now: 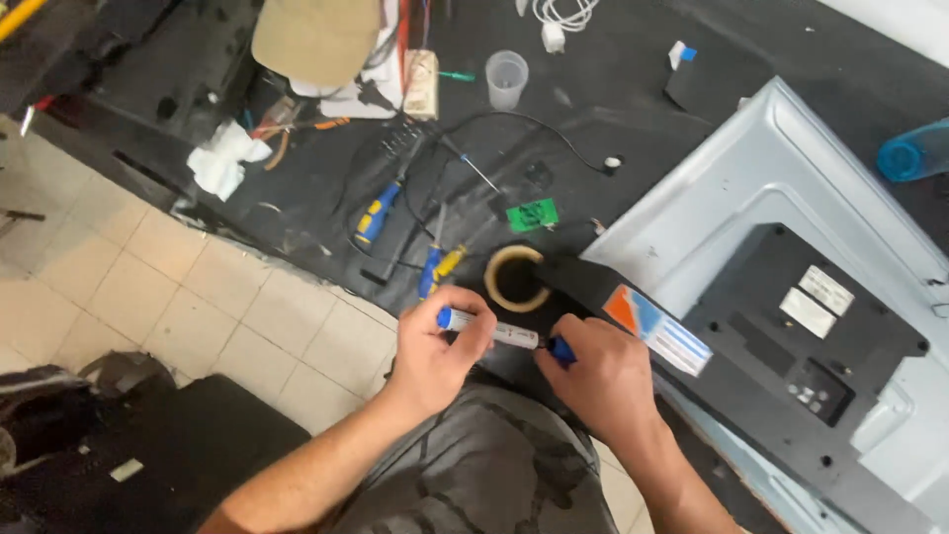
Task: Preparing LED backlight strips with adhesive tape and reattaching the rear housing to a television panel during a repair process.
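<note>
My left hand (440, 351) grips the white barrel of a blue-ended marker pen (514, 335) at the near edge of a black workbench (316, 188). My right hand (598, 371) pinches the pen's blue cap (561, 349) at its other end. Whether the cap is still seated on the barrel I cannot tell. Just beyond the hands lies a tan roll of tape (516, 279). To the right rests the pale metal back of a flat screen panel (781, 188) with a black cover (811, 336).
Blue-and-yellow screwdrivers (378, 214) (436, 269), a small green circuit board (532, 215), a clear plastic cup (506, 79), a white cloth (222, 158), a tan cap (316, 38), cables and a blue bottle (914, 150) lie about. Tiled floor (148, 287) shows at left.
</note>
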